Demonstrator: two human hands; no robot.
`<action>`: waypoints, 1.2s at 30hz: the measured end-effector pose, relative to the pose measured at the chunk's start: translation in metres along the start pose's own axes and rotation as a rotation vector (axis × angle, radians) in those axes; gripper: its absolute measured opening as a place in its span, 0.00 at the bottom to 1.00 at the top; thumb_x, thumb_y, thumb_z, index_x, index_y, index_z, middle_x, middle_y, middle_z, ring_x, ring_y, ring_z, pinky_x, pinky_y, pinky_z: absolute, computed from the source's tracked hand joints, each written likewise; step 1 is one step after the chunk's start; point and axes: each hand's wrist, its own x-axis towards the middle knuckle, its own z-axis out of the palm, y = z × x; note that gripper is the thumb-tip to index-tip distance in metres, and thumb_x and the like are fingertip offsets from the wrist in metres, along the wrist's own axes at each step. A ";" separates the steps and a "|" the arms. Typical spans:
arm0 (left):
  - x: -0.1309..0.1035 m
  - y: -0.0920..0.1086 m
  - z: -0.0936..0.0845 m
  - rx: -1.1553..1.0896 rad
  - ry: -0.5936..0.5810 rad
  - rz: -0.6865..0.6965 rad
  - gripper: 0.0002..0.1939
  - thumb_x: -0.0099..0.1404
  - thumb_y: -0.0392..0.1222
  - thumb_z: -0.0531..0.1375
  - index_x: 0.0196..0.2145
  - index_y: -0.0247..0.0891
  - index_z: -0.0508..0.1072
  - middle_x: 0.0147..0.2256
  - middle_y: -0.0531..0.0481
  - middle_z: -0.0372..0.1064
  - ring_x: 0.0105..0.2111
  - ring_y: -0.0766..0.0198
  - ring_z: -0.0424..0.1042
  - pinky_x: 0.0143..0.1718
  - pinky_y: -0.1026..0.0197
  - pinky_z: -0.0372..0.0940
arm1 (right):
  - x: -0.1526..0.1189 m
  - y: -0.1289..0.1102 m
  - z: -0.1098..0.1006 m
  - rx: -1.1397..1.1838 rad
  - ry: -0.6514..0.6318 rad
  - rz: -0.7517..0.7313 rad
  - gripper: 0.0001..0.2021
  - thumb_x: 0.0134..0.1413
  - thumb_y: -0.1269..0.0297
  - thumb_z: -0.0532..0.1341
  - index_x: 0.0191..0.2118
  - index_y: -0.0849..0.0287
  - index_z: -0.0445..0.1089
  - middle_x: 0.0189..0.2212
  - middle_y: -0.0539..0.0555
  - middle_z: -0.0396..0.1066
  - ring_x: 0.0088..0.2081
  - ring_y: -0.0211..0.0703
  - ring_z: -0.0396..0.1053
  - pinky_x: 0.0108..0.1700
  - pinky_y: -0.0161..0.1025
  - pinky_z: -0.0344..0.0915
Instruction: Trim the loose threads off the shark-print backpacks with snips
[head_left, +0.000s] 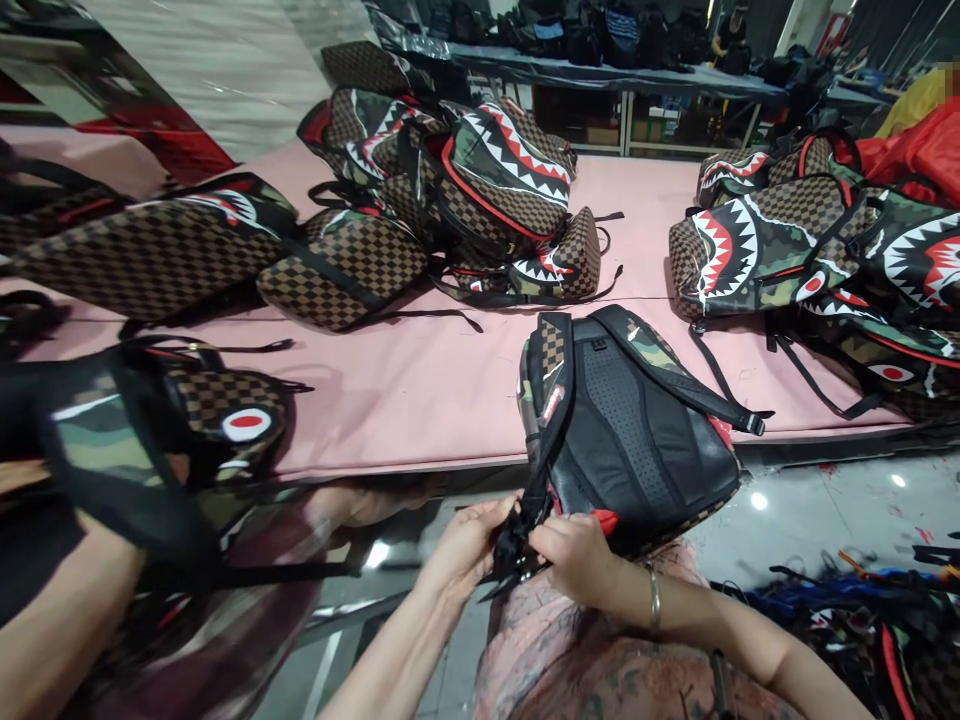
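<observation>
In the head view, your left hand (472, 540) pinches a bunched black strap (516, 532) at the near left corner of the backpack (634, 430); your right hand (576, 555) curls its fingers on that strap too. The backpack lies padded back up, overhanging the pink table's (420, 400) near edge. Left of you, a co-worker's arm (67, 615) is at another bag (229, 395).

Head view, forward and down across table (420, 395)
</observation>
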 end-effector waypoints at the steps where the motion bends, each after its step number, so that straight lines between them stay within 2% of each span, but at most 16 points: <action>1: -0.001 0.000 0.002 -0.034 0.012 0.006 0.17 0.33 0.48 0.70 0.19 0.33 0.74 0.18 0.50 0.69 0.19 0.67 0.64 0.23 0.64 0.61 | 0.000 0.002 -0.005 0.055 -0.006 0.029 0.06 0.44 0.76 0.56 0.27 0.58 0.65 0.25 0.51 0.70 0.29 0.40 0.67 0.29 0.34 0.56; 4: -0.008 0.004 0.004 -0.113 0.034 0.021 0.19 0.34 0.47 0.71 0.25 0.33 0.76 0.20 0.50 0.72 0.21 0.66 0.66 0.24 0.65 0.63 | 0.001 0.010 -0.028 0.325 0.029 0.145 0.04 0.49 0.71 0.58 0.33 0.58 0.66 0.30 0.49 0.72 0.31 0.38 0.68 0.32 0.32 0.59; 7: -0.016 0.011 0.005 -0.176 0.033 0.018 0.23 0.34 0.48 0.72 0.29 0.34 0.78 0.22 0.49 0.74 0.23 0.66 0.68 0.25 0.65 0.63 | 0.004 0.018 -0.054 0.539 0.058 0.238 0.10 0.53 0.64 0.58 0.42 0.56 0.64 0.32 0.47 0.72 0.31 0.35 0.68 0.32 0.30 0.60; 9: -0.019 0.014 0.005 -0.190 0.023 0.023 0.23 0.34 0.48 0.72 0.30 0.33 0.78 0.24 0.47 0.75 0.24 0.65 0.69 0.26 0.66 0.63 | 0.007 0.024 -0.065 0.516 0.064 0.224 0.09 0.55 0.63 0.56 0.42 0.56 0.65 0.32 0.47 0.71 0.32 0.35 0.68 0.34 0.30 0.60; 11: -0.019 0.015 0.006 -0.180 0.013 0.031 0.23 0.35 0.47 0.72 0.30 0.33 0.78 0.25 0.47 0.75 0.26 0.65 0.69 0.27 0.66 0.63 | 0.010 0.031 -0.072 0.409 0.063 0.145 0.07 0.56 0.62 0.56 0.38 0.56 0.68 0.32 0.49 0.71 0.34 0.36 0.68 0.36 0.31 0.59; 16: -0.017 0.012 0.005 -0.122 0.016 0.061 0.22 0.38 0.48 0.70 0.32 0.33 0.78 0.28 0.46 0.75 0.28 0.63 0.69 0.28 0.64 0.63 | 0.020 0.042 -0.082 0.166 0.042 -0.038 0.09 0.57 0.59 0.56 0.35 0.58 0.69 0.30 0.51 0.72 0.34 0.39 0.68 0.37 0.32 0.59; 21: -0.019 0.015 0.006 -0.042 -0.007 0.099 0.20 0.41 0.49 0.69 0.31 0.33 0.78 0.29 0.45 0.75 0.29 0.61 0.69 0.30 0.62 0.62 | 0.030 0.046 -0.096 0.126 -0.025 -0.135 0.09 0.57 0.59 0.57 0.36 0.58 0.68 0.31 0.51 0.72 0.35 0.39 0.69 0.37 0.32 0.59; 26: -0.021 0.020 0.008 -0.024 -0.036 0.105 0.20 0.40 0.49 0.68 0.30 0.33 0.78 0.30 0.45 0.75 0.30 0.60 0.69 0.32 0.61 0.62 | 0.038 0.048 -0.102 0.084 -0.057 -0.218 0.10 0.57 0.58 0.57 0.35 0.58 0.69 0.28 0.50 0.71 0.32 0.38 0.68 0.35 0.32 0.58; 31: -0.019 0.019 0.008 -0.046 -0.067 0.073 0.20 0.41 0.49 0.69 0.31 0.33 0.78 0.29 0.46 0.75 0.30 0.61 0.68 0.31 0.63 0.62 | 0.040 0.051 -0.097 0.054 -0.041 -0.258 0.12 0.58 0.56 0.55 0.34 0.58 0.70 0.24 0.50 0.69 0.29 0.38 0.66 0.33 0.33 0.57; 36: -0.017 0.018 0.006 -0.047 -0.023 0.099 0.19 0.39 0.49 0.69 0.29 0.34 0.78 0.29 0.47 0.75 0.28 0.63 0.67 0.30 0.64 0.61 | 0.038 0.053 -0.089 0.151 -0.053 -0.210 0.10 0.58 0.59 0.56 0.36 0.58 0.70 0.29 0.50 0.72 0.34 0.37 0.69 0.36 0.31 0.58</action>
